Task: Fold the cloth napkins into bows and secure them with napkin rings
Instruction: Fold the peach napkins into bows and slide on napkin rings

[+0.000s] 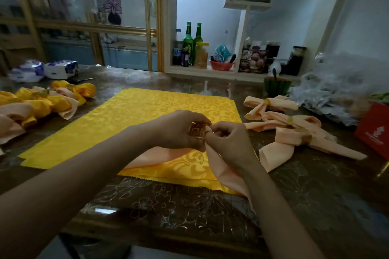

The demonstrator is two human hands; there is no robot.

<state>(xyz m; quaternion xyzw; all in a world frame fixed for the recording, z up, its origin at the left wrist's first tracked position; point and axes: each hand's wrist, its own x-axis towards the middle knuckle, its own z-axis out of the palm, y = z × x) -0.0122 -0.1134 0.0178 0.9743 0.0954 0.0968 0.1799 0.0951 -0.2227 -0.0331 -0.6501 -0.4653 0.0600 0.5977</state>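
Centre frame: the left hand [179, 130] curls round the gold napkin ring [197, 131], and the right hand [229, 143] pinches the peach napkin [223, 172] at the ring's mouth. The cloth looks soft, light and floppy, trailing onto the tabletop [189, 202]; best gripped bunched tight beside the ring.

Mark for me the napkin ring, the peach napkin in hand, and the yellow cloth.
napkin ring [196, 131]: head view, visible gold rim.
peach napkin [220, 171]: head view, lower hanging tail.
yellow cloth [147, 111]: head view, bare patterned middle.

Dark glossy table [315, 191], yellow cloth [147, 111], peach bows [294, 130], yellow bows [42, 101]
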